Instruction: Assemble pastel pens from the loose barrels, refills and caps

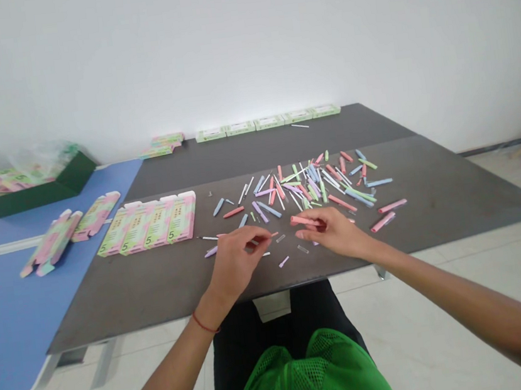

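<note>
Between the thumb and fingertips of my left hand (238, 254) is a small pink pen part (274, 234), its inner end hidden by the fingers. My right hand (334, 230) is closed around a pink pen barrel (302, 220) that points left. The two hands are apart, just above the dark table. Clear plastic tubes (303, 249) and a small purple pen part (284, 262) lie below and between them. A white pen refill (207, 238) sticks out to the left of my left hand. Beyond both hands spreads a loose pile of coloured pen parts and refills (311, 182).
Printed cartons (181, 217) lie in a row at the left, with loose flattened ones (96, 216) on the blue table (9, 314). A green box (28, 197) holds more cartons. Several cartons (268, 122) line the wall edge. Two pink barrels (382, 222) lie right.
</note>
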Motion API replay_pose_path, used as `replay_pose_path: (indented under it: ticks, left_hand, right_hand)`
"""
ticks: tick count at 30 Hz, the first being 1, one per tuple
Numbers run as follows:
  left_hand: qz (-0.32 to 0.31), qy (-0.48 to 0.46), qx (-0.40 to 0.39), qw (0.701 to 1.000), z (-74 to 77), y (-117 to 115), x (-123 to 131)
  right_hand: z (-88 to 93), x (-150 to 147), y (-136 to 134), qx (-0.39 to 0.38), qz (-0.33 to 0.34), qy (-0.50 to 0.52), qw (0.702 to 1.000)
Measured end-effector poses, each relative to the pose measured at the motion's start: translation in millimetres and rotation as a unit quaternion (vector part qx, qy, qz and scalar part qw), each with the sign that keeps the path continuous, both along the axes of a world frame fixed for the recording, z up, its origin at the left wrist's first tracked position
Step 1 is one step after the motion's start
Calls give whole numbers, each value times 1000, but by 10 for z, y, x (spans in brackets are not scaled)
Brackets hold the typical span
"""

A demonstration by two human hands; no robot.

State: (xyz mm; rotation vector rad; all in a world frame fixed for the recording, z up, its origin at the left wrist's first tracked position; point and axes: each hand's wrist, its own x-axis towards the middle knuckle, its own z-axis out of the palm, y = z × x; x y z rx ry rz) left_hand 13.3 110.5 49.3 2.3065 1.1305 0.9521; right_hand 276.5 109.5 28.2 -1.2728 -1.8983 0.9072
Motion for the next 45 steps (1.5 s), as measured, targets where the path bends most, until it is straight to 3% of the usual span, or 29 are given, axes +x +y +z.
replay_pose_path:
  ticks: [7, 12, 15, 18, 24, 40, 45]
  left_hand:
    - [32, 83, 17, 996, -50, -14, -20]
    - [46, 67, 41, 996, -55, -70, -90]
    - [44, 25, 39, 998, -38, -131, -128]
    - [34, -28, 27, 999, 16, -225, -128]
    - [14, -54, 46, 997, 154, -365, -79]
    - [-17, -79, 16, 997, 98, -416, -49]
    - [29, -90, 38, 995, 178, -446, -121]
  right_hand:
    - [-103, -165, 226, 40, 42, -134, 989]
    - [-192, -287, 375, 92, 85, -213, 969]
    - [-174, -289, 342, 54, 83, -154, 983]
    - [-57, -281, 226, -30, 90, -40, 995]
    - [235, -328, -24, -118, 101, 51, 987]
    - [248, -455, -156, -159, 93, 94, 978]
    - [297, -332, -215, -92, 82, 111, 986]
